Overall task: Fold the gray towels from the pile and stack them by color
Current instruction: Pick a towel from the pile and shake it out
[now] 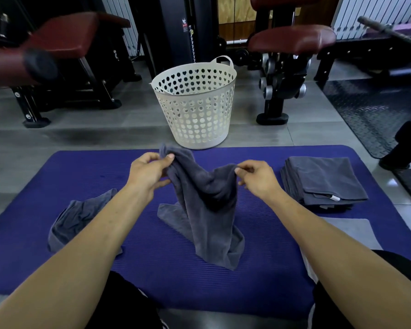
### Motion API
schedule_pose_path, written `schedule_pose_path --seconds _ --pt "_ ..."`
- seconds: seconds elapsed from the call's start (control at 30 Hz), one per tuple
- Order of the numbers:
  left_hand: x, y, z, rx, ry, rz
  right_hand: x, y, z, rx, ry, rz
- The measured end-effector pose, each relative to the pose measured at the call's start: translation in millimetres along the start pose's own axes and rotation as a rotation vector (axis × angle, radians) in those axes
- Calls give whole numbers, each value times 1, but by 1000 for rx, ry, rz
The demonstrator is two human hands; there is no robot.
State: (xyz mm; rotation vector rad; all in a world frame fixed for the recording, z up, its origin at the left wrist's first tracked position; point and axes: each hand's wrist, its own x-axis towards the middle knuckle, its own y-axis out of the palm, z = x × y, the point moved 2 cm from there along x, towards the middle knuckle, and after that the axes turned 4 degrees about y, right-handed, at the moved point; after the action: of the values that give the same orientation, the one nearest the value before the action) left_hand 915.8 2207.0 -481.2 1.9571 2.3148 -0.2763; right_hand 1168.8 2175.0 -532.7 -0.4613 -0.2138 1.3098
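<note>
- A stack of folded gray towels is seen right of the held towel; one crumpled towel is left unfolded on its other side.
- The held towel is lifted above the purple mat, its lower end touching it.
- Its upper edge is pinched by the left hand and right hand, both grips closed, forearms extended forward.

Both forearms extended forward; left hand and right hand raised, fingers pinching

Gym: weight machines, padded benches
</note>
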Motion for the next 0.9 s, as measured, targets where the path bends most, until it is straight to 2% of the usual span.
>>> schedule_pose_path --seconds 0.1,0.27,0.4,0.5,0.6,0.67,0.73,0.9 --pt "2 -3 8 184 -33 30 1 -11 11 170 28 -46" --pt "6 -8 4 282 -7 31 0 -26 18 248 60 -93" --pt "9 -11 2 254 15 56 1 -37 16 187 54 -107" --pt "7 -10 7 378 35 117 -1 -41 11 178 51 -81" --pt "4 -7 10 629 123 131 -3 -45 8 187 50 -79" --pt "0 -5 4 704 232 50 -10 -51 11 208 48 -94" --pt "-3 -4 -4 608 288 -11 -19 -63 19 205 24 -150" --pt "-9 13 -38 161 239 2 -35 -107 56 320 -44 -341"
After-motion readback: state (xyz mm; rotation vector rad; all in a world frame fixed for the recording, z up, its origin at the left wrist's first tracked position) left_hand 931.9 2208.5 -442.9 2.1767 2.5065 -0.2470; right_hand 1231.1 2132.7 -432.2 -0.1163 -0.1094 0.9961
